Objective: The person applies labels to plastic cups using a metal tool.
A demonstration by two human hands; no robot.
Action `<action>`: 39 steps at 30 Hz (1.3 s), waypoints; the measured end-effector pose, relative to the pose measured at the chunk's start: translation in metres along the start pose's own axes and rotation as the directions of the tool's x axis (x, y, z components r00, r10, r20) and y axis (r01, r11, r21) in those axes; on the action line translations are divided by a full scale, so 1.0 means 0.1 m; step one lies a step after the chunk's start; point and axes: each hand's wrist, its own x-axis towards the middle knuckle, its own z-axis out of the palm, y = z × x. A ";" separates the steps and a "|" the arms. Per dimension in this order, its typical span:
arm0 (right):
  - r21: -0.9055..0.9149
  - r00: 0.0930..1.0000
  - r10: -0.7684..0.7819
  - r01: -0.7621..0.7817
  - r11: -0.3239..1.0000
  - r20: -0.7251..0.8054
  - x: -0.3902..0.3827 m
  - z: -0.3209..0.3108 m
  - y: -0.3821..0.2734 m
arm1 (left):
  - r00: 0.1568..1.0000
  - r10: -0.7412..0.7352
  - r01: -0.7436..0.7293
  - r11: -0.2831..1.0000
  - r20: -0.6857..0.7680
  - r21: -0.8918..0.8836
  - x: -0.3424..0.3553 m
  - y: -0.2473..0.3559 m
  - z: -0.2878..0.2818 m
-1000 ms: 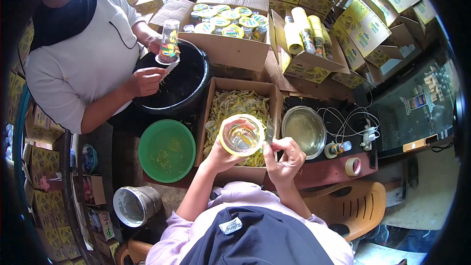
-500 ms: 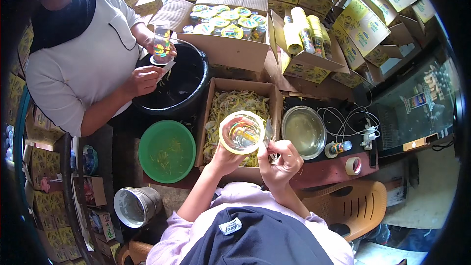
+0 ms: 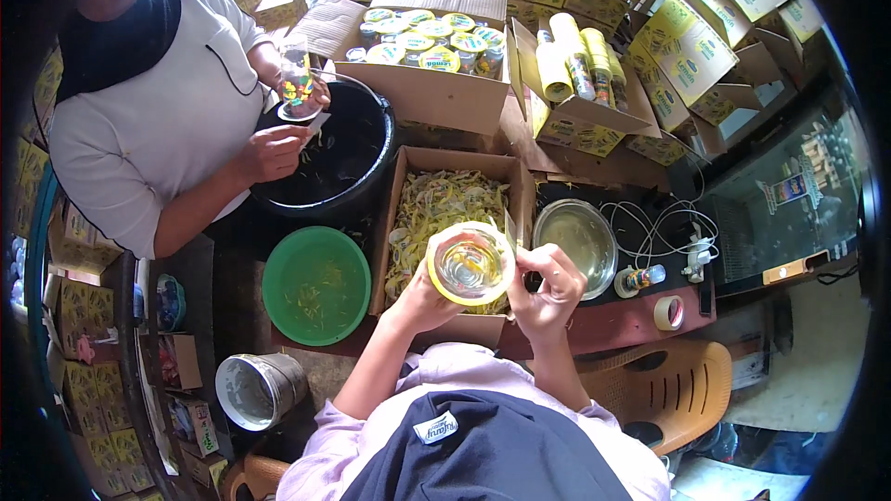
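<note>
My left hand (image 3: 425, 297) grips a clear cup (image 3: 471, 263) with a yellow rim, tipped with its round end toward me. My right hand (image 3: 548, 297) is closed on a thin flat blade (image 3: 510, 234) held against the cup's right edge. Beneath them, a cardboard box (image 3: 401, 195) is full of pale yellow strips. A co-worker's hand (image 3: 278, 150) holds a small flat piece against another printed cup (image 3: 298, 83), which their other hand grips, over a black bucket (image 3: 376, 167).
A green basin (image 3: 316, 288) and steel bowl (image 3: 575, 250) flank the box; a grey bucket (image 3: 260, 390) is lower left. Boxes of cups (image 3: 427, 42) stand behind. Tape (image 3: 668, 314), cables, a glass-fronted case (image 3: 780, 213), an orange chair (image 3: 687, 390) and stacked cartons surround the work.
My hands have shifted slightly right, and the cup has moved right and a little lower over the last half second. The co-worker's cup is slightly lower and further left than a second ago.
</note>
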 end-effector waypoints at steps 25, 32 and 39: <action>-0.068 0.995 0.095 -0.094 0.993 0.019 0.00 0.11 0.05 | 0.961 -0.264 0.218 0.906 -0.082 -0.364 0.08 0.02 0.10; -0.004 0.999 0.015 -0.015 1.000 -0.042 -0.09 0.11 0.02 | 0.989 -0.071 0.071 0.997 -0.126 -0.007 0.04 0.08 0.13; -0.028 0.997 -0.052 0.050 0.998 -0.063 -0.17 0.10 0.02 | 0.991 0.004 0.019 0.984 -0.130 0.178 -0.04 0.02 0.12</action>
